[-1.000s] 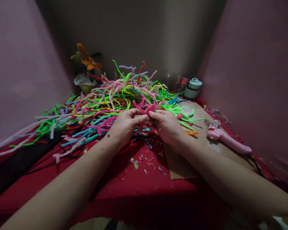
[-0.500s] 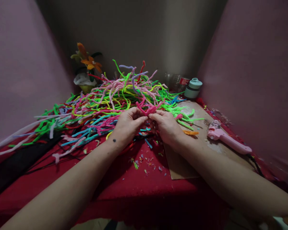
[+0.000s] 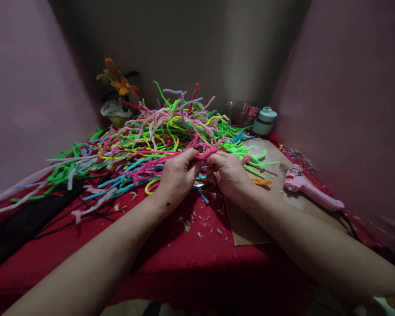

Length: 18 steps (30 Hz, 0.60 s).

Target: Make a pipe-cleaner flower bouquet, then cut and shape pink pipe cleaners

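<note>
Between my two hands is a dark pink fuzzy stem piece (image 3: 206, 153), bent, with its lower part hidden by my fingers. My left hand (image 3: 181, 173) pinches its left end, the fingers curled. My right hand (image 3: 226, 172) holds its right side between thumb and fingers. Both hands are close together, just in front of a large heap of coloured fuzzy stems (image 3: 171, 127) in green, pink, yellow, blue and red.
A pink glue gun (image 3: 311, 192) lies on a cardboard sheet (image 3: 250, 228) at the right. Behind stand a pale green-lidded jar (image 3: 265, 121), a clear bottle and a pot (image 3: 116, 115) with orange flowers. Small scraps dot the red cloth (image 3: 184, 250).
My left hand has rolled inward, its thumb now turned away from view. The pink piece between my hands has turned and looks more stretched out toward the upper right.
</note>
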Available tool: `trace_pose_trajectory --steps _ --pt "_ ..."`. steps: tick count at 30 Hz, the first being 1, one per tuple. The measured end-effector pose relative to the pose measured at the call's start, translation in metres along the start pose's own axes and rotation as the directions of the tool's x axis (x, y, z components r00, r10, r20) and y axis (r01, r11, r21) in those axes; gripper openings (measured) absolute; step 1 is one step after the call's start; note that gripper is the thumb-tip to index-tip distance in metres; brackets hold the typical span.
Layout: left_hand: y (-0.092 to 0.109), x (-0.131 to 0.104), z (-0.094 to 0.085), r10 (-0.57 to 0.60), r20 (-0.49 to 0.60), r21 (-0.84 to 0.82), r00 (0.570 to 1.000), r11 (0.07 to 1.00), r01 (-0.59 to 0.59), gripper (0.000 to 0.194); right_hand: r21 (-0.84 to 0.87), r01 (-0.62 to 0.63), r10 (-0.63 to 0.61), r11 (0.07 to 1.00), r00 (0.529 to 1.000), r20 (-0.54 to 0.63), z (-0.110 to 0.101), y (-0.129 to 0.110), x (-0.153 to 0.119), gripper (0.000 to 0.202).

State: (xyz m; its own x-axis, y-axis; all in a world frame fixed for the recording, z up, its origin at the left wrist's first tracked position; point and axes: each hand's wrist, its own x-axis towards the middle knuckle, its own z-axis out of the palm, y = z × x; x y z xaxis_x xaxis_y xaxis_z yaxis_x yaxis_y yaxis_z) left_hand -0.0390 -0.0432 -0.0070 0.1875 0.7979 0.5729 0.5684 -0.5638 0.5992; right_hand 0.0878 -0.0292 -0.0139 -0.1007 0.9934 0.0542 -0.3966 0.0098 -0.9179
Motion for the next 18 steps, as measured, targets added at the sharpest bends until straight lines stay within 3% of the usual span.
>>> trace_pose_trajectory --steps 4,7,14,18 --pt "0.0 -0.001 -0.002 0.147 -0.02 0.116 0.989 0.983 -0.143 0.011 0.173 -0.154 0.151 0.973 0.988 0.031 0.002 -0.001 0.0 0.007" --pt "-0.002 -0.001 -0.001 0.163 -0.04 0.072 0.986 0.984 -0.16 0.011 0.228 -0.199 0.185 0.953 0.979 0.081 0.004 -0.004 0.0 0.006" --pt "-0.001 0.002 0.001 -0.06 -0.047 -0.135 0.997 0.989 0.053 0.013 0.14 -0.072 0.059 0.987 0.994 0.092 0.004 -0.001 -0.002 0.009" --pt "0.007 0.004 -0.002 -0.223 0.01 -0.269 0.975 0.938 0.217 0.012 -0.04 0.027 -0.023 0.999 0.995 0.101 0.002 0.0 -0.004 0.004"
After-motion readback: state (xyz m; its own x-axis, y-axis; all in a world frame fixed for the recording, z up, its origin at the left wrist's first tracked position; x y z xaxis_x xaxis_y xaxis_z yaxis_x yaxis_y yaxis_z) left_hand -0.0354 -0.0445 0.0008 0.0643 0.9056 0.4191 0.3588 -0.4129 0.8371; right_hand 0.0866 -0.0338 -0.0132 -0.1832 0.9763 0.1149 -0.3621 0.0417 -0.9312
